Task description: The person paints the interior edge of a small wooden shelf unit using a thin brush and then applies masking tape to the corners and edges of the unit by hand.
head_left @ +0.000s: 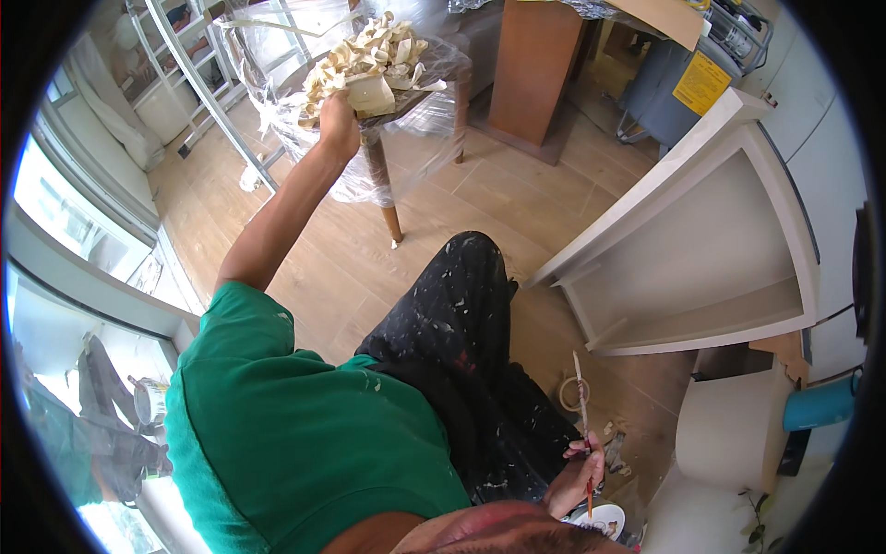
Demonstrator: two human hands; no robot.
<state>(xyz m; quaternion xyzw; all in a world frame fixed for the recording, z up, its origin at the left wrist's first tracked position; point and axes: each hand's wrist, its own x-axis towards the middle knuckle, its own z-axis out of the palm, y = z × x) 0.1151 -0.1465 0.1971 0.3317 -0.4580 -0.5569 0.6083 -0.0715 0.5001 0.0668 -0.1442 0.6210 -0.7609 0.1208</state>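
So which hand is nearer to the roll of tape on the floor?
Right. The right hand, holding a thin brush, is just below the tape roll; the left hand is far off at the plastic-wrapped table.

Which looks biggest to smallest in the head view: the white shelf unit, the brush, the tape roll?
1. White shelf unit, by far.
2. Brush, long but thin, in the right hand.
3. Tape roll, on the floor.

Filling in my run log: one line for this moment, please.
left hand: on tape scraps atop wrapped table | right hand: holds thin brush | white shelf: on floor
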